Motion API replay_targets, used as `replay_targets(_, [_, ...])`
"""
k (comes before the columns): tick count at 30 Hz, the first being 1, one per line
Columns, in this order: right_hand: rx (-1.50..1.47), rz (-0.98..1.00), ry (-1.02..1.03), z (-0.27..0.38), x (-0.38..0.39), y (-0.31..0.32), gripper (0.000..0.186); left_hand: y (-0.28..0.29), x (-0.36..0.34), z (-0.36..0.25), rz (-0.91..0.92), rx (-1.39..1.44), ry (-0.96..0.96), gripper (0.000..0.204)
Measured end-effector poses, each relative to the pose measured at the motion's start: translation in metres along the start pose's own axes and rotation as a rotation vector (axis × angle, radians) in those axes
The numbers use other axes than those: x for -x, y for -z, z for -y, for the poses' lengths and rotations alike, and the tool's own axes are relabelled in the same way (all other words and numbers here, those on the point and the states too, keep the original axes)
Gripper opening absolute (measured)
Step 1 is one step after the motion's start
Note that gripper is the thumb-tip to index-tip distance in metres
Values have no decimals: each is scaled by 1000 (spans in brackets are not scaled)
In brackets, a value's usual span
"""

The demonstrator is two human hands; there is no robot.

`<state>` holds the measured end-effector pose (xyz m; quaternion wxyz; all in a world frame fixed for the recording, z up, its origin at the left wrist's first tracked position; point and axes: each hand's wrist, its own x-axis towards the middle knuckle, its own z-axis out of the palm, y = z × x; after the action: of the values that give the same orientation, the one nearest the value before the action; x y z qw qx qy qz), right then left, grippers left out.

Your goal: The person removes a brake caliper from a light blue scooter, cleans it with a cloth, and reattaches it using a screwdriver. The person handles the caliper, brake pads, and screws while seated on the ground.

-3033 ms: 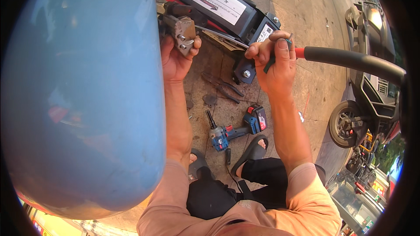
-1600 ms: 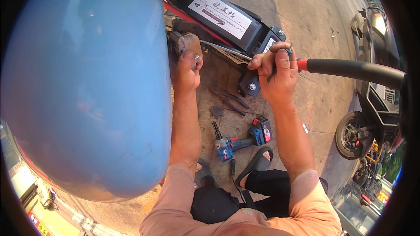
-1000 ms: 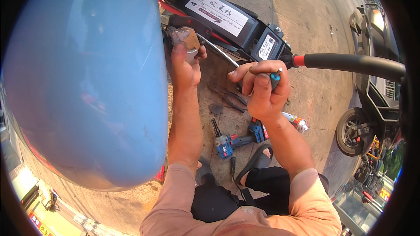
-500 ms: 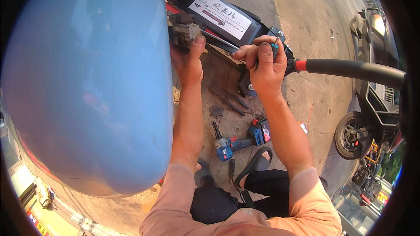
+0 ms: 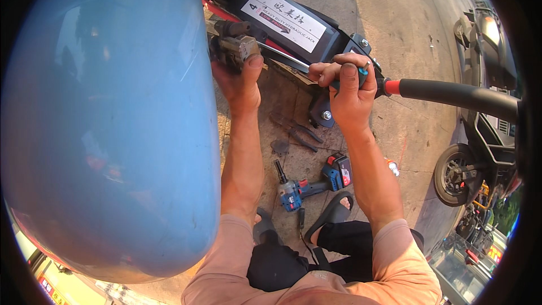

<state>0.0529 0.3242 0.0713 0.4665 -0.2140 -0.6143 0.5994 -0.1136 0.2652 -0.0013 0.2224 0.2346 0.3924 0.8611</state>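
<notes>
My left hand (image 5: 241, 87) is closed around a worn, dirty metal part that looks like a brake caliper (image 5: 241, 49), its thumb pressed on the near side. In my right hand (image 5: 353, 96) is a screwdriver with a teal and black handle (image 5: 363, 72), fingers wrapped round it. Its long bright shaft (image 5: 288, 56) runs left toward the caliper; the tip is hidden, so contact cannot be told. Behind both hands lies a black hydraulic floor jack (image 5: 333, 25) with a white label.
A large glossy blue body panel (image 5: 113, 118) fills the left side. The jack's padded handle (image 5: 463, 91) reaches right. Pliers (image 5: 305, 135) and a blue cordless impact wrench (image 5: 291, 195) lie on the paving by my feet. A parked scooter (image 5: 491, 51) stands at far right.
My right hand and the screwdriver have shifted slightly right and down. The caliper sits a little further left and lower in view. Both grips are unchanged.
</notes>
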Motion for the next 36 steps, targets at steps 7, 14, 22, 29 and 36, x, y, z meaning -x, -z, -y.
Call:
replay_targets(7, [-392, -129, -219, 5, -2, 11, 22, 3, 2, -11, 54, 163, 147, 72])
replay_targets(14, [-367, -104, -230, 6, -8, 19, 23, 8, 3, -9, 113, 224, 201, 70])
replay_targets(22, [-260, -71, -194, 9, -12, 17, 22, 10, -1, -1, 98, 142, 57, 70])
replay_targets(29, [-176, -66, -178, 14, -11, 10, 23, 6, -1, -8, -20, 110, 86, 63])
replay_targets(36, [-138, -111, -181, 18, -12, 8, 23, 6, 2, -16, 109, 125, 121, 62])
